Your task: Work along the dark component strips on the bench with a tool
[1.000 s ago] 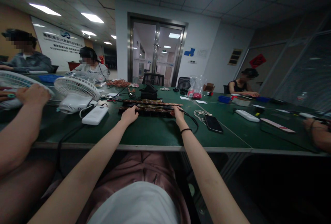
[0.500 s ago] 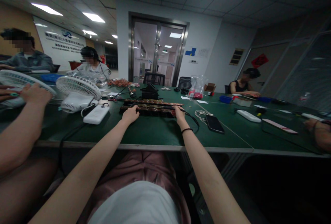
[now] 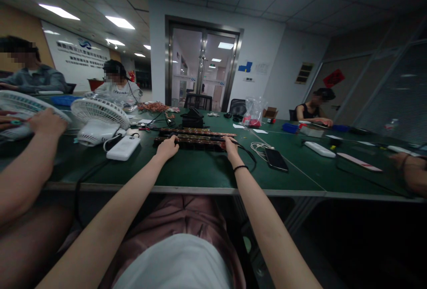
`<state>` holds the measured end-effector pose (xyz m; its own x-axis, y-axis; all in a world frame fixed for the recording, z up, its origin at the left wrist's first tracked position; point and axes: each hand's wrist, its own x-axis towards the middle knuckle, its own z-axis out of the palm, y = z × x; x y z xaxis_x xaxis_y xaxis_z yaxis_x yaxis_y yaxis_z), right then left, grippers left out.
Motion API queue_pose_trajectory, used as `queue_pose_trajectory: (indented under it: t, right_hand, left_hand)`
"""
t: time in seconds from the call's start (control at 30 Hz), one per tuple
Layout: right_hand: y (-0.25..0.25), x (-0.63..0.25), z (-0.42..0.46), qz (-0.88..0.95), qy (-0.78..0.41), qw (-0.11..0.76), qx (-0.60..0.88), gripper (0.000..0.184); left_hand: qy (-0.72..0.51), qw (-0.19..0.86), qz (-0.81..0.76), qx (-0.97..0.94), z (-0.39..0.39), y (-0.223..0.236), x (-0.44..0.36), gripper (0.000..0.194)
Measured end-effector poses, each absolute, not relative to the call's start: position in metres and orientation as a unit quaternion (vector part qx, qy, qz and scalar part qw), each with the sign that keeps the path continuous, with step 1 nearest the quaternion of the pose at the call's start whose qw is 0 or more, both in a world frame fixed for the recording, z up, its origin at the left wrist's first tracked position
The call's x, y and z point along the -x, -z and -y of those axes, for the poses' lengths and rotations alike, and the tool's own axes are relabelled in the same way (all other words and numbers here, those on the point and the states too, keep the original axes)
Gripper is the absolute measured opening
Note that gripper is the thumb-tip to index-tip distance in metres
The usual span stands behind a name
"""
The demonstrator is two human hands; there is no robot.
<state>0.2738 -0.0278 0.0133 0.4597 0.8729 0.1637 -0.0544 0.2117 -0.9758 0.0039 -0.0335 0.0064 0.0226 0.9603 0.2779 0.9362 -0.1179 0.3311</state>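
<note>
Both my arms reach forward over the green table (image 3: 200,171). My left hand (image 3: 167,147) rests with curled fingers on the near edge of a long dark bundle of striped rods or strips (image 3: 193,139) that lies across the table. My right hand (image 3: 230,145) grips the bundle's right end, fingers closed round it, a black band on the wrist. A black cable (image 3: 248,153) runs off from that end. A second similar row of rods (image 3: 196,132) lies just behind the first.
A white power bank (image 3: 122,148) and a white desk fan (image 3: 98,120) stand left of the bundle. A black phone (image 3: 275,159) and coiled white cable (image 3: 258,148) lie to the right. A co-worker's arm (image 3: 26,160) reaches in at left; other people sit around the table.
</note>
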Motion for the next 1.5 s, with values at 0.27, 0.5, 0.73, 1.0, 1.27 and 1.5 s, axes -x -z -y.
queue_pose_trajectory:
  t: [0.27,0.5,0.73,1.0,1.27,1.5]
  right_hand:
    - [-0.0149,-0.2730,0.0295,0.385,-0.350,0.679,0.518,0.013]
    - [-0.0188,-0.2712,0.0346,0.384,-0.348,0.671,0.531,0.014]
    - [-0.0165,-0.2741,0.0321,0.394,-0.347,0.666,0.529,0.011]
    - [-0.0144,-0.2752,0.0289,0.394,-0.346,0.665,0.532,0.012]
    - [-0.0172,-0.2722,0.0324,0.389,-0.363,0.663,0.526,0.012]
    - [-0.0166,-0.2735,0.0298,0.396,-0.361,0.668,0.516,0.010]
  left_hand:
    - [-0.218,0.021,-0.665,-0.714,0.0327,-0.0051,-0.0039,0.034]
    - [-0.220,0.023,-0.662,-0.717,0.0325,-0.0055,-0.0037,0.034]
    - [-0.222,0.023,-0.662,-0.716,0.0309,-0.0040,-0.0030,0.033]
    - [-0.216,0.024,-0.663,-0.717,0.0326,-0.0052,-0.0040,0.033]
    - [-0.219,0.019,-0.666,-0.713,0.0339,-0.0061,-0.0046,0.035]
    - [-0.224,0.020,-0.664,-0.714,0.0344,-0.0067,-0.0040,0.037]
